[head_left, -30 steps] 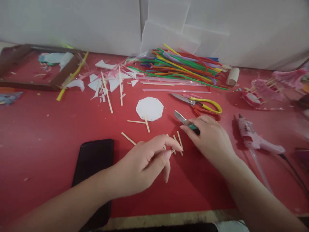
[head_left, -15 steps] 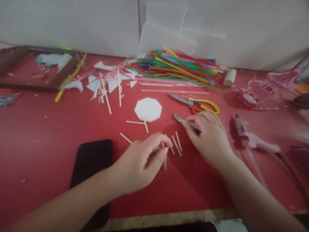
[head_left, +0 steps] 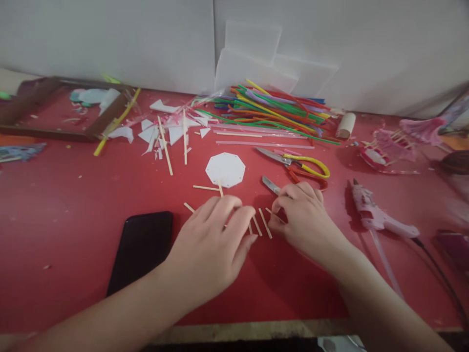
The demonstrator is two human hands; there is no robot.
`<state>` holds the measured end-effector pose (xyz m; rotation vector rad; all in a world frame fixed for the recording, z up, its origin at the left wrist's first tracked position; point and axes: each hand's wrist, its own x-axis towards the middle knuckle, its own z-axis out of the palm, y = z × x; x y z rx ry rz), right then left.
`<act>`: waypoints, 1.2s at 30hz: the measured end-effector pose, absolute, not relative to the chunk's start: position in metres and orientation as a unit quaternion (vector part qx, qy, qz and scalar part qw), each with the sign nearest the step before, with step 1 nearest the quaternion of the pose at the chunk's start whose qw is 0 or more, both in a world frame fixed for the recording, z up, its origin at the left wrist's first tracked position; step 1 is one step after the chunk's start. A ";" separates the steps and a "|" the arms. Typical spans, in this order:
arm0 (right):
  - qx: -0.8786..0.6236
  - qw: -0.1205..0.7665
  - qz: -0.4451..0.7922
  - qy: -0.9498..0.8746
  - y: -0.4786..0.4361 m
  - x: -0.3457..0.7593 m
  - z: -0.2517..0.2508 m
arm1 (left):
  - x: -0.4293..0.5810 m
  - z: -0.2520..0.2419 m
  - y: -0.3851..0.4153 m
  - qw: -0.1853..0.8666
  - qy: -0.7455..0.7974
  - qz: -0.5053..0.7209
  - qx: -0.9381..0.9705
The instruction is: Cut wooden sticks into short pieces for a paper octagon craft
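Note:
My right hand [head_left: 302,222] pinches a short wooden stick [head_left: 271,213] between thumb and fingers. Just beyond those fingers the craft knife [head_left: 270,185] lies on the table, its handle mostly hidden. My left hand [head_left: 216,239] arches low over the tabletop, thumb and index finger apart, beside several short sticks [head_left: 265,224]. Nothing shows between its fingertips, though its palm is out of sight. Behind it sits a white octagonal card [head_left: 225,169] with small holes near its edge. One stick [head_left: 221,188] touches the card's near edge, and another stick [head_left: 205,187] lies to its left.
Scissors [head_left: 293,160] lie behind my right hand, with a pink glue gun [head_left: 381,215] farther right. A black phone [head_left: 142,249] is left of my left forearm. Pipe cleaners [head_left: 274,107], white scraps [head_left: 148,132] and a brown frame [head_left: 47,132] line the back.
My right hand has let go of the craft knife, moved slightly nearer and taken a short stick. My left thumb and index finger have parted from their pinch.

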<state>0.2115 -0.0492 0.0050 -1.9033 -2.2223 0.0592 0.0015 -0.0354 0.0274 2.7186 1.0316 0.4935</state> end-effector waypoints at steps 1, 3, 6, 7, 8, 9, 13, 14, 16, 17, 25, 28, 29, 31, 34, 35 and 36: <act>-0.647 0.115 0.011 -0.754 -0.049 0.212 0.004 | 0.002 0.032 -0.033 0.078 0.371 0.174 0.909; -0.642 0.136 -0.005 -0.754 -0.046 0.212 0.002 | 0.004 0.039 -0.020 0.031 0.424 0.175 0.888; -0.629 0.185 0.020 -0.754 -0.043 0.214 0.002 | 0.012 0.037 0.011 0.028 0.481 0.101 0.870; -0.626 0.206 0.038 -0.751 -0.042 0.214 0.003 | 0.015 0.033 0.023 0.034 0.494 0.082 0.865; -0.623 0.232 0.057 -0.745 -0.042 0.215 0.003 | 0.018 0.029 0.033 0.044 0.506 0.072 0.859; -0.622 0.261 0.079 -0.734 -0.042 0.215 0.003 | 0.021 0.024 0.042 0.059 0.517 0.062 0.852; -0.607 0.383 0.219 -0.661 -0.045 0.212 0.000 | 0.027 0.010 0.059 0.084 0.538 0.091 0.834; -0.599 0.406 0.255 -0.641 -0.045 0.212 -0.001 | 0.027 0.009 0.058 0.091 0.528 0.107 0.838; -0.591 0.449 0.295 -0.602 -0.044 0.211 -0.003 | 0.023 0.008 0.053 0.100 0.482 0.141 0.859; -0.592 0.473 0.297 -0.582 -0.043 0.211 -0.003 | 0.020 0.008 0.048 0.098 0.447 0.160 0.875; -0.583 0.571 0.228 -0.531 -0.038 0.208 -0.003 | 0.002 0.002 0.012 0.136 0.348 0.148 0.916; -0.583 0.537 0.198 -0.576 -0.036 0.205 -0.007 | 0.002 0.002 0.010 0.159 0.321 0.151 0.922; -0.584 0.525 0.186 -0.591 -0.035 0.204 -0.008 | 0.001 0.002 0.011 0.163 0.316 0.151 0.922; -0.584 0.502 0.168 -0.615 -0.034 0.204 -0.009 | 0.001 0.001 0.012 0.170 0.314 0.150 0.922; -0.584 0.477 0.157 -0.638 -0.034 0.204 -0.010 | -0.001 0.000 0.013 0.175 0.312 0.157 0.921; -0.584 0.471 0.155 -0.642 -0.034 0.204 -0.010 | -0.002 -0.001 0.013 0.176 0.310 0.162 0.920; -0.585 0.468 0.152 -0.645 -0.034 0.203 -0.011 | -0.002 -0.001 0.013 0.176 0.308 0.169 0.920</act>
